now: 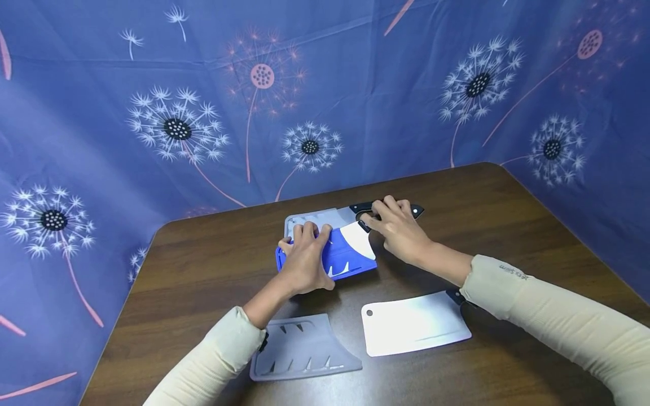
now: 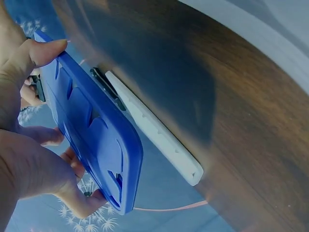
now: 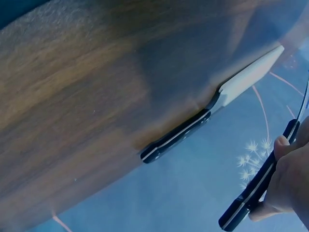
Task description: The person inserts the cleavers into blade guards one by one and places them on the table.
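My left hand grips a blue blade sheath from above, thumb on the near edge and fingers over the far one. Out of the sheath's right end shows part of a cleaver's pale blade. My right hand holds that cleaver by its black handle, which it mostly hides in the head view. In both wrist views, cleaver and sheath are raised off the table. Behind them lies another cleaver in a grey sheath, its black handle pointing right.
Nearer the front of the wooden table lie a loose grey sheath, partly under my left wrist, and a bare cleaver. My right sleeve covers part of its handle. A blue dandelion-print cloth hangs behind the table.
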A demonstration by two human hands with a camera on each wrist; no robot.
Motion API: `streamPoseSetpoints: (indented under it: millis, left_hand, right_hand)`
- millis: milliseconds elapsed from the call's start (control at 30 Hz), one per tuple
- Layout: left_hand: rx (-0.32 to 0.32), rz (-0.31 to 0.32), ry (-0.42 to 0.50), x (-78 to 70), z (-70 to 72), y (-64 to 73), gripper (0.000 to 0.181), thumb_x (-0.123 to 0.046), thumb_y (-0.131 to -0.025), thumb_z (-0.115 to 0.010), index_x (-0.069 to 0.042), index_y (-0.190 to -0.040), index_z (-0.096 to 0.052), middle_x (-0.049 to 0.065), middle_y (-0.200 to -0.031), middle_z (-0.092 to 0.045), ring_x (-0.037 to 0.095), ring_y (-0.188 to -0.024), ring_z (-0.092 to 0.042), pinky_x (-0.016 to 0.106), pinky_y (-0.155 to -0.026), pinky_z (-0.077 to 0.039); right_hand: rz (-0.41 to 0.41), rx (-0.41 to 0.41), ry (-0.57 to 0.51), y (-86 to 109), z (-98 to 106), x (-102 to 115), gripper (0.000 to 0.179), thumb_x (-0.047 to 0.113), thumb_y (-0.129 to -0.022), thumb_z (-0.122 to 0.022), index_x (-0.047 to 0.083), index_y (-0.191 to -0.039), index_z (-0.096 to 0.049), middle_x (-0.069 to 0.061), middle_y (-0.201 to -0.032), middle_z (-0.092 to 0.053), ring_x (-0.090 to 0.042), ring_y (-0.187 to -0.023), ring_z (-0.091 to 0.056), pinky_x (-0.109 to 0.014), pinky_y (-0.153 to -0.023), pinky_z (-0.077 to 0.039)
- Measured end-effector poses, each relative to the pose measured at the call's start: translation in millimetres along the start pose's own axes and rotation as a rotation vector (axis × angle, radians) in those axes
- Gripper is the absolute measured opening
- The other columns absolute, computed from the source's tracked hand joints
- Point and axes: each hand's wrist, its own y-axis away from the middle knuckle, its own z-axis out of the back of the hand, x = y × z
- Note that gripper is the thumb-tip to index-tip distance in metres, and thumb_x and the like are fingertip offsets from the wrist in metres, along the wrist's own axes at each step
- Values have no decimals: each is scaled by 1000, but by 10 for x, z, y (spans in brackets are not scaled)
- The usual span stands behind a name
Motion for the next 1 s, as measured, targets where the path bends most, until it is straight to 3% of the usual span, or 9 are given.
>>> streamPoseSetpoints:
  millis: [433, 1000]
  left_hand:
    - [-5, -18, -49, 6, -27, -19, 114, -35, -42, -96, -11, -141, -45, 17, -123, -43, 32, -113, -32, 68, -83, -25]
    - [104, 8, -145, -22, -119, -107, 114, -38, -48, -93, -13, -146, -39, 12, -129, -40, 30, -117, -32, 66, -90, -29]
  right_hand:
    - [-121, 72, -59, 32, 5, 159, 58, -17, -68, -72, 9, -119, -66, -16, -109, -52, -31, -97, -39, -53, -76, -39]
    - [-206, 135, -104, 86, -58, 56, 60, -17, -70, -70, 13, -123, -68, -15, -109, -55, -28, -94, -45, -47, -73, -42]
